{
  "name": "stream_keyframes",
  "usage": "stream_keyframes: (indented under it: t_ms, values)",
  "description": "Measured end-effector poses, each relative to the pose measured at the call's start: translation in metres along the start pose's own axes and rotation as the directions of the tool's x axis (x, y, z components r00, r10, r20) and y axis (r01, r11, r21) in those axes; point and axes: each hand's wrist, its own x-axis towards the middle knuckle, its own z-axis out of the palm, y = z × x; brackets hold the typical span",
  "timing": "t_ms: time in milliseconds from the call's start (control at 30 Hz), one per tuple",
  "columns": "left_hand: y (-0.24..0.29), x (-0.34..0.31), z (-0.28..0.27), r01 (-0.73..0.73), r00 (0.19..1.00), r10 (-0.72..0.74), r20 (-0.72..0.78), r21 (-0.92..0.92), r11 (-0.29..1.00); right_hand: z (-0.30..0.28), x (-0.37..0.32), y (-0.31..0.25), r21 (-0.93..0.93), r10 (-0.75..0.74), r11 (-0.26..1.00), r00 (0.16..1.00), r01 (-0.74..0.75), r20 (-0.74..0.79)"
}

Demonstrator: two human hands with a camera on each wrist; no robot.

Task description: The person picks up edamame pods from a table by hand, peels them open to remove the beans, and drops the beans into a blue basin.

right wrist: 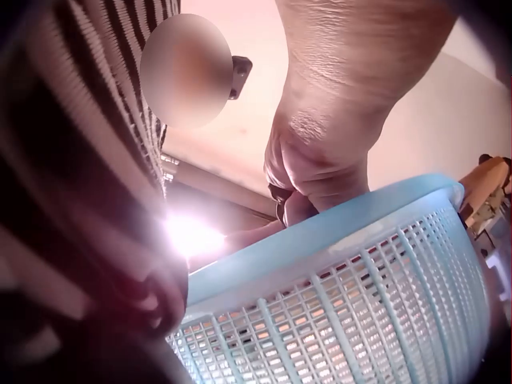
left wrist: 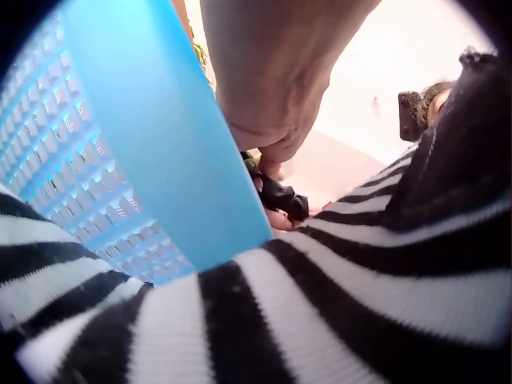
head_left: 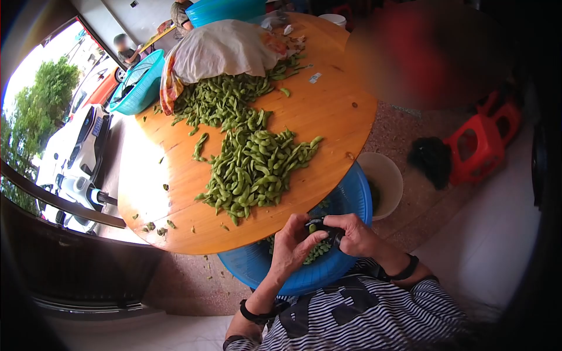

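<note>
Close together over a blue basket (head_left: 246,275), both hands work at one green soybean pod (head_left: 313,228). My left hand (head_left: 290,241) pinches the pod, its thumb lying across it. From the other side my right hand (head_left: 358,235) meets it with curled fingers. Something black and partly shiny (head_left: 335,235) lies at the right fingers; I cannot tell whether it is worn or held. Pale green shelled beans (head_left: 319,253) lie in the basket below. In the left wrist view the left hand (left wrist: 276,148) partly hides the black thing (left wrist: 280,198). The right wrist view shows the right hand (right wrist: 328,172) above the basket rim.
On the round wooden table (head_left: 345,99) lies a large pile of soybean pods (head_left: 252,169), partly under a pale cloth (head_left: 225,52). A teal basket (head_left: 140,88) stands at the far left. A whitish bucket (head_left: 391,178) and a red stool (head_left: 480,149) are to the right.
</note>
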Motion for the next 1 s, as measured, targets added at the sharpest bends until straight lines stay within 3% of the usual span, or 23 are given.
stream_keyframes:
  t_ms: [67, 100, 233, 300, 333, 400, 433, 500, 633, 700, 767, 833, 867, 900, 1000]
  values:
    - [0.003, -0.001, 0.002, -0.004, 0.997, 0.040, -0.069, 0.458, 0.889, -0.002, 0.002, -0.016, -0.038, 0.065, 0.997, 0.998, -0.064, 0.026]
    - [0.019, -0.001, 0.008, -0.082, 0.990, 0.134, -0.045, 0.587, 0.805, -0.001, 0.003, -0.018, -0.049, 0.063, 0.997, 0.998, -0.063, -0.001]
    - [0.018, -0.003, -0.006, -0.064, 0.998, 0.046, 0.046, 0.572, 0.818, -0.005, 0.000, -0.013, -0.083, 0.066, 0.994, 0.998, -0.068, -0.017]
    - [0.018, -0.003, -0.014, 0.042, 0.978, -0.104, 0.178, 0.323, 0.946, -0.004, 0.000, -0.012, -0.079, 0.046, 0.996, 0.999, -0.048, -0.024]
    - [0.019, -0.004, -0.013, 0.043, 0.979, -0.105, 0.177, 0.324, 0.945, -0.002, -0.001, -0.012, -0.075, 0.028, 0.997, 0.999, -0.030, -0.037]
    - [0.021, -0.004, -0.007, 0.198, 0.965, -0.199, 0.174, 0.022, 0.980, 0.004, -0.002, -0.015, -0.150, 0.019, 0.988, 0.997, -0.030, -0.074]
    - [0.018, -0.004, -0.006, 0.196, 0.965, -0.196, 0.172, 0.022, 0.980, 0.006, -0.002, -0.017, -0.224, 0.008, 0.974, 0.994, -0.033, -0.110]
    - [0.010, -0.005, -0.005, 0.194, 0.972, -0.170, 0.161, -0.149, 0.970, 0.007, -0.003, -0.017, -0.224, 0.015, 0.974, 0.994, -0.038, -0.105]
    - [0.005, -0.006, 0.005, 0.204, 0.979, -0.195, 0.064, -0.211, 0.956, 0.016, -0.003, -0.021, -0.298, -0.063, 0.955, 0.983, 0.009, -0.172]
    - [0.003, -0.007, 0.009, 0.029, 0.999, -0.029, -0.022, 0.005, 1.000, 0.021, -0.002, -0.021, -0.310, -0.092, 0.950, 0.980, 0.033, -0.177]
    - [-0.001, -0.003, 0.009, -0.044, 0.999, 0.044, 0.006, 0.047, 0.998, 0.021, -0.002, -0.021, -0.326, -0.118, 0.944, 0.975, 0.052, -0.186]
    - [0.000, -0.002, 0.009, -0.118, 0.993, 0.115, 0.037, 0.082, 0.990, 0.018, -0.001, -0.023, -0.251, -0.043, 0.968, 0.989, 0.006, -0.142]
    - [0.003, -0.003, 0.009, 0.095, 0.995, -0.094, 0.010, -0.197, 0.976, 0.015, 0.000, -0.023, -0.252, -0.042, 0.968, 0.989, 0.005, -0.143]
    - [0.005, -0.004, 0.009, 0.286, 0.953, -0.300, 0.043, -0.460, 0.841, 0.010, 0.001, -0.023, -0.174, -0.019, 0.985, 0.990, -0.006, -0.142]
    - [-0.003, -0.002, 0.004, 0.345, 0.937, -0.314, 0.151, -0.528, 0.776, 0.009, 0.002, -0.018, -0.081, 0.005, 0.997, 0.984, -0.020, -0.179]
